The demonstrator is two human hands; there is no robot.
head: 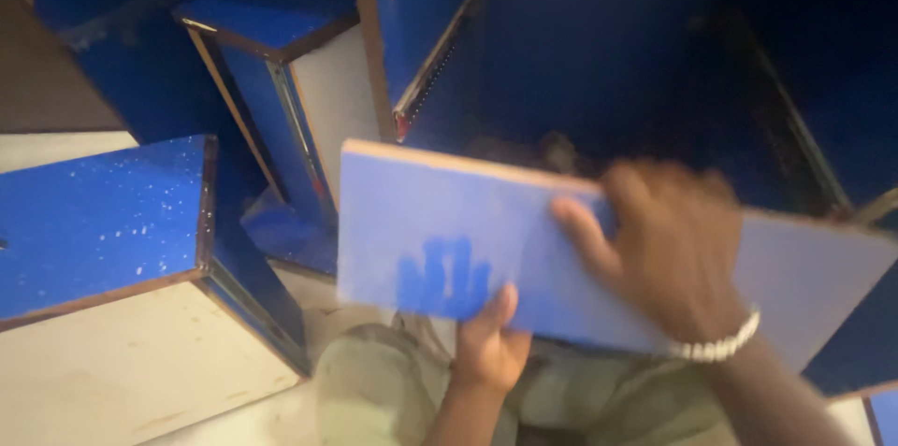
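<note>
Two hands, the left hand [488, 345] and right hand [669, 245], are on one blue-painted board [440, 240]. Three blue box-shaped cabinets stand around it: one front-left [103, 222], two behind [281, 25] [412, 7]. One white beaded bracelet [720, 345].

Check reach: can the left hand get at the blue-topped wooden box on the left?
Probably yes. The left hand grips the flat blue board's lower edge; the blue-topped wooden box sits beside it, nothing between, but the hand must let go first.
</note>
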